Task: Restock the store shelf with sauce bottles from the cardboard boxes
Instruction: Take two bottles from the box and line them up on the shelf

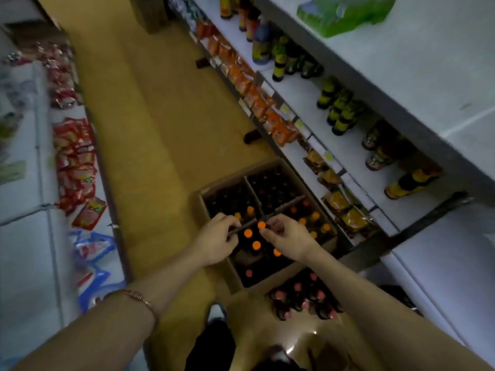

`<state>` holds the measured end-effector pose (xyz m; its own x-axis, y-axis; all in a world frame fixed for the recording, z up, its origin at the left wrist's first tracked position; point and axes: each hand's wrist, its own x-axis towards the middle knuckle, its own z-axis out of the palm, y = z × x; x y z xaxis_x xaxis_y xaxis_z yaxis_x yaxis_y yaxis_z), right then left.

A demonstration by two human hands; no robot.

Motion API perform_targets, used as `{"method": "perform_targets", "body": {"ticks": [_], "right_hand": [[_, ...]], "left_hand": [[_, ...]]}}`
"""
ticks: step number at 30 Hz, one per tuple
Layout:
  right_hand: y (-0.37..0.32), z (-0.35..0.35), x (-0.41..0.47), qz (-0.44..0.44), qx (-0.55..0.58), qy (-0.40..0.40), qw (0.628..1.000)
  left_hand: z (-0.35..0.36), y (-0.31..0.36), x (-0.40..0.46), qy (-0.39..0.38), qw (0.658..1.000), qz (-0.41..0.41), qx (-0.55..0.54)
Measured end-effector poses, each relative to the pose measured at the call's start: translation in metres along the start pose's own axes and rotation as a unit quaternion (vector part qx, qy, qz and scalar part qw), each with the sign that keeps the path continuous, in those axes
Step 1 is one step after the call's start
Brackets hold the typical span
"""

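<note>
We are standing over the cardboard box (267,218) on the aisle floor, just beside the store shelf (348,145). The box has dividers, and most compartments are full of dark sauce bottles; the orange-capped bottles (253,241) stand in the near middle compartment. Our left hand (218,238) has its fingers curled at the divider edge, touching the bottle tops, but we cannot tell if it really holds one. Our right hand (285,236) pinches at one orange cap with thumb and fingers together. A group of red-capped bottles (302,298) stands on the floor near the box. The shelf already carries some bottles, with open gaps between them. We judge the restocking is at an early stage: nearly all bottles are waiting in the box.
</note>
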<state>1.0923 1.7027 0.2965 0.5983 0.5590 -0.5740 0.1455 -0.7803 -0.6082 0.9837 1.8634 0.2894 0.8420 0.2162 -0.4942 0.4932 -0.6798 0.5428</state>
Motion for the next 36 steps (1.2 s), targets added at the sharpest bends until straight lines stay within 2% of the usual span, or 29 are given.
{"method": "perform_targets", "body": {"ticks": [2,6,10,15,20,23,25,29,33,36], "right_hand": [[0.018,0.026,0.036,0.009,-0.002,-0.002,1.0],[0.064,0.076,0.105,0.007,-0.002,-0.022,1.0],[0.123,0.119,0.164,0.003,-0.013,-0.029,0.999],[0.19,0.174,0.222,0.01,0.031,-0.028,0.999],[0.235,0.233,0.269,0.022,0.177,-0.006,0.984],[0.262,0.26,0.293,0.046,0.23,0.03,0.972],[0.277,0.272,0.301,0.038,0.25,0.043,0.967],[0.288,0.286,0.319,0.041,0.227,0.083,0.97],[0.298,0.299,0.331,0.006,0.125,0.141,0.982],[0.3,0.299,0.33,-0.021,0.085,0.167,0.982]], "left_hand": [[0.018,-0.029,0.027,-0.017,1.0,-0.012,-0.001],[0.064,-0.076,0.09,-0.005,1.0,-0.023,0.008],[0.128,-0.125,0.153,-0.039,0.999,-0.018,-0.003],[0.209,-0.191,0.214,-0.064,0.993,-0.09,-0.035],[0.271,-0.235,0.246,-0.002,0.968,-0.147,-0.204],[0.296,-0.241,0.258,0.074,0.93,-0.18,-0.311],[0.308,-0.239,0.269,0.098,0.898,-0.197,-0.381],[0.328,-0.238,0.292,0.134,0.851,-0.234,-0.45],[0.344,-0.24,0.306,0.193,0.836,-0.248,-0.45],[0.347,-0.238,0.306,0.217,0.839,-0.238,-0.439]]}}
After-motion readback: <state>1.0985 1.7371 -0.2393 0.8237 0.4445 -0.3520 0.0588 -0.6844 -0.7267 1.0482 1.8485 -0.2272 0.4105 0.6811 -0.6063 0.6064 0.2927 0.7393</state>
